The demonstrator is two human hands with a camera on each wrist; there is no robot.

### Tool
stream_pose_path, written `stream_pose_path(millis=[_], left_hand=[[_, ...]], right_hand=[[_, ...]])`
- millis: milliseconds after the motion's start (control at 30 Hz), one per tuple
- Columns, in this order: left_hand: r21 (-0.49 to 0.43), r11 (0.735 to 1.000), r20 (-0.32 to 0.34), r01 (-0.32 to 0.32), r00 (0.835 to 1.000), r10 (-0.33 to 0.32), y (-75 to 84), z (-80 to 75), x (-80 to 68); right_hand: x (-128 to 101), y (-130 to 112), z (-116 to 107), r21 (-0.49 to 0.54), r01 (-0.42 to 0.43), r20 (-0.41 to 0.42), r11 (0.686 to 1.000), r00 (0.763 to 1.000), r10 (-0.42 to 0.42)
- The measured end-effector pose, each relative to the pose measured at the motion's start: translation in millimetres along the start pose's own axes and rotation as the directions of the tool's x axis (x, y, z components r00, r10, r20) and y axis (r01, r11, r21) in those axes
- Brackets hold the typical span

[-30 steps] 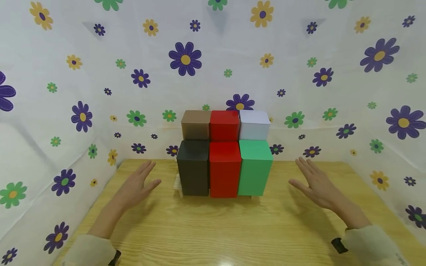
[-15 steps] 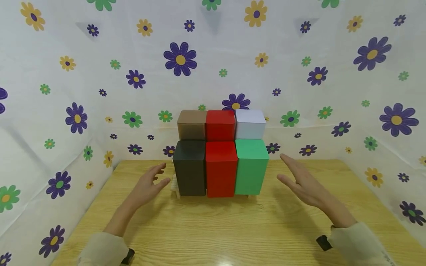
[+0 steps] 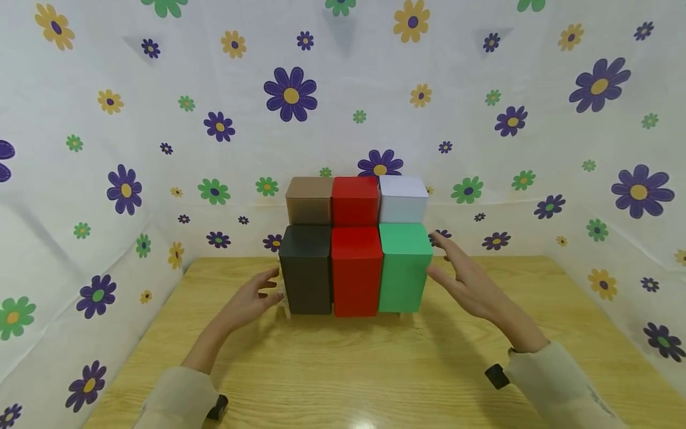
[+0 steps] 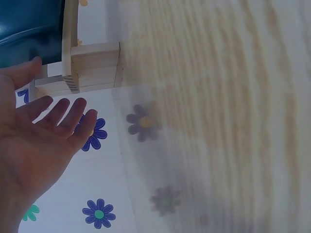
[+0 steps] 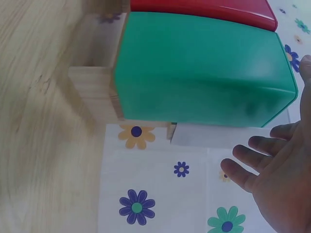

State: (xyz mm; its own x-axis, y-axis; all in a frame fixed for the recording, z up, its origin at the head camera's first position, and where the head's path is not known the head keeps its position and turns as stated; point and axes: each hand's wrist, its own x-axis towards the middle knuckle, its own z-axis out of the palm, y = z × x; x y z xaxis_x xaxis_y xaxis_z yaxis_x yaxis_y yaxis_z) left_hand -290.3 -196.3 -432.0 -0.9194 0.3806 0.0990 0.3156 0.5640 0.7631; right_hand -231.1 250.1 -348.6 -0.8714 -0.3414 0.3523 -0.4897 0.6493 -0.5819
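Head view: wooden stand (image 4: 97, 68) is mostly hidden by the front boxes; only small parts show at L side and along the bottom. Front row covers the lower part of the rear row. L wrist view cuts off black box (image 3: 305, 277) at the upper L corner; R wrist view cuts off right hand (image 3: 471, 289) at the R edge. Thumb-to-box contact, both sides: cannot tell.

Surroundings: wood-grain table (image 3: 343, 369) below; flower-print cloth (image 3: 343, 143) at rear and both sides. Left hand (image 3: 249, 304) is just beside black box, R hand just beside green box (image 3: 403, 277). Both hands: fingers apart, slightly bent, no grip on any obj.

Qty: boxes, 6 pcs. Front row, L to R: black, front red box (image 3: 356, 280), green. Rear row, L to R: brown box (image 3: 309, 199), rear red box (image 3: 355, 201), white box (image 3: 403, 202). Sleeves (image 3: 179, 396), 2; blk. wrist units (image 3: 497, 376), 2.
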Motion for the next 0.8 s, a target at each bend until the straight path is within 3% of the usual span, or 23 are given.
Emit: stream_pose_path(millis=[200,433,800], left_hand=[[-0.007,0.999,0.054,0.036,0.998,-0.035,-7.5,3.2,3.6],[0.009,0.998,0.091,0.066,0.994,-0.067,-16.9,5.2,5.3],[0.009,0.995,0.157,0.101,0.982,-0.102,-11.3,1.8,5.7]], right_hand=[[8,-2,3,0.05,0.028,-0.018,0.998,0.999,-0.027],[11,-3,7,0.097,-0.001,-0.014,0.995,1.0,0.003],[13,-38,-2,0.168,-0.017,0.015,0.986,1.0,0.015]])
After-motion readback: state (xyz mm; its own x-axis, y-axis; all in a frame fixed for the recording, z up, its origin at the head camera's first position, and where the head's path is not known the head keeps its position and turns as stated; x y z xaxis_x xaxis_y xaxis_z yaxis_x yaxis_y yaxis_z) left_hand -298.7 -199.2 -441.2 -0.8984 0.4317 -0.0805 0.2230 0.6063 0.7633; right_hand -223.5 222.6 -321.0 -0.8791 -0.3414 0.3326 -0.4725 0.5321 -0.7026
